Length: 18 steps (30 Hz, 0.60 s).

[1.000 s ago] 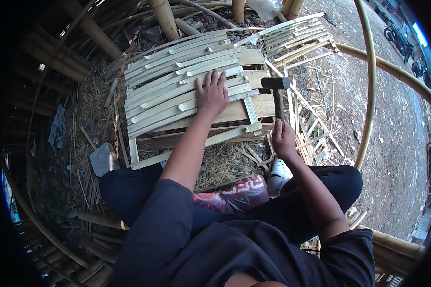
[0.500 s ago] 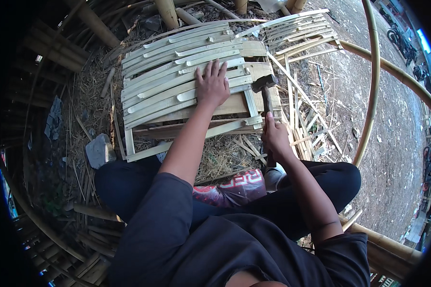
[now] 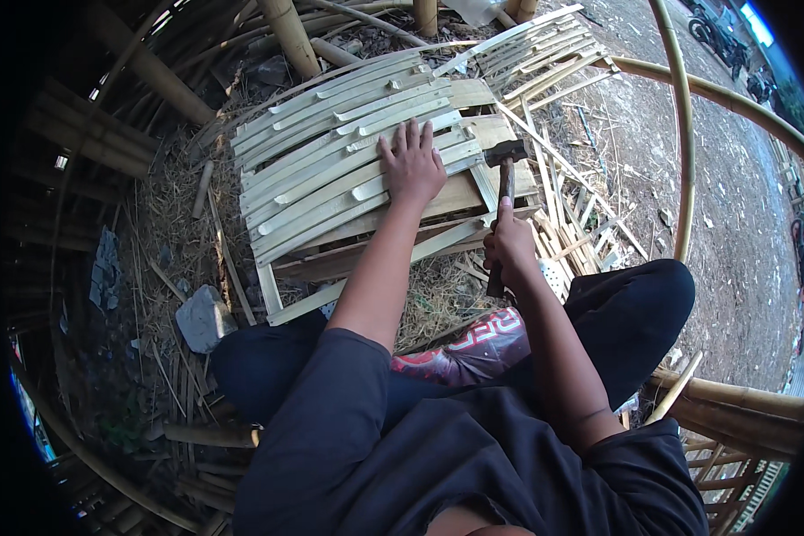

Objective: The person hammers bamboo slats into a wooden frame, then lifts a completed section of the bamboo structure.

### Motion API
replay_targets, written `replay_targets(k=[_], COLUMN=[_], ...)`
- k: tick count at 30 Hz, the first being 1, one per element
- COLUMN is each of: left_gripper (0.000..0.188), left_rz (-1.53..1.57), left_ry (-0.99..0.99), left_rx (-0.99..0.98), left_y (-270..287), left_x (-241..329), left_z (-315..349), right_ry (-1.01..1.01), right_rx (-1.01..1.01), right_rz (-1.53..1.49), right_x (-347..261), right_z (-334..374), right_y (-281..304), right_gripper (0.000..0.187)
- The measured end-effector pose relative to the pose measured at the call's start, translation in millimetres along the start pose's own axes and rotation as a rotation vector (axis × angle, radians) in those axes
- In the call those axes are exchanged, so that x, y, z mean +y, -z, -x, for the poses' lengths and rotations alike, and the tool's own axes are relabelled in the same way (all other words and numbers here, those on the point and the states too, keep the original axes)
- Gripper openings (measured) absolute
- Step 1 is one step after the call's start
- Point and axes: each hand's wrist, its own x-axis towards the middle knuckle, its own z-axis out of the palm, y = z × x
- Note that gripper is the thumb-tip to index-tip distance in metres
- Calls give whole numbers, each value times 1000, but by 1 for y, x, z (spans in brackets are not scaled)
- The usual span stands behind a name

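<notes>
A panel of pale split-bamboo slats [image 3: 317,183], laid in curved rows on a thin frame, rests in front of me. My left hand [image 3: 411,167] lies flat on its right half, fingers slightly spread and pressing on the slats. In my right hand [image 3: 513,248] is a hammer [image 3: 506,170], gripped round its wooden handle. Its dark metal head is at the panel's right edge, close to the slat ends; whether it touches them I cannot tell. A wide wooden board [image 3: 438,194] shows beneath the panel. Any nail there is too small to make out.
A second slatted bamboo panel [image 3: 545,54] lies at the far right, with loose bamboo strips [image 3: 567,246] nearer. A pale stone block [image 3: 205,319] sits by my left knee. Bamboo posts [image 3: 289,37] rise behind, and a bamboo pole [image 3: 682,134] stands at the right. A printed sack [image 3: 473,348] lies between my legs.
The whole view has shifted slightly. The hammer head sits more level than before, still beside the slat ends. My left hand keeps its flat hold on the panel.
</notes>
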Motion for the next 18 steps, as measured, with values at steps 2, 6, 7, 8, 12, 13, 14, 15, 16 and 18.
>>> replay_targets(k=[2, 6, 7, 8, 12, 13, 14, 15, 16, 18], left_gripper=[60, 60, 60, 60, 59, 59, 59, 59, 59, 58], left_rz=[-5, -3, 3, 4, 54, 58, 60, 69, 73, 79], left_ry=[-9, 5, 11, 9, 3, 5, 10, 19, 22, 29], left_rx=[0, -12, -19, -23, -25, -27, -16, 0, 7, -11], left_y=[-1, 0, 1, 1, 0, -2, -3, -2, -1, -3], left_x=[-2, -10, -12, -10, -1, -2, -7, -9, -11, -17], left_z=[1, 4, 5, 3, 2, 5, 6, 3, -1, 3], right_ry=[-12, 4, 15, 34, 189, 66, 18, 11, 4, -8], right_rx=[10, -17, 10, 43, 331, 151, 55, 24, -8, -19], right_rz=[39, -38, -78, -123, 37, 225, 265, 178, 91, -57], right_x=[-5, -29, -33, -39, 7, 3, -7, -14, -19, -45], right_z=[-2, 8, 17, 24, 1, 4, -2, -6, -10, 25], right_y=[1, 15, 14, 14, -25, -20, -15, -8, -4, -14], right_gripper=[53, 53, 53, 53, 53, 55, 54, 53, 52, 50])
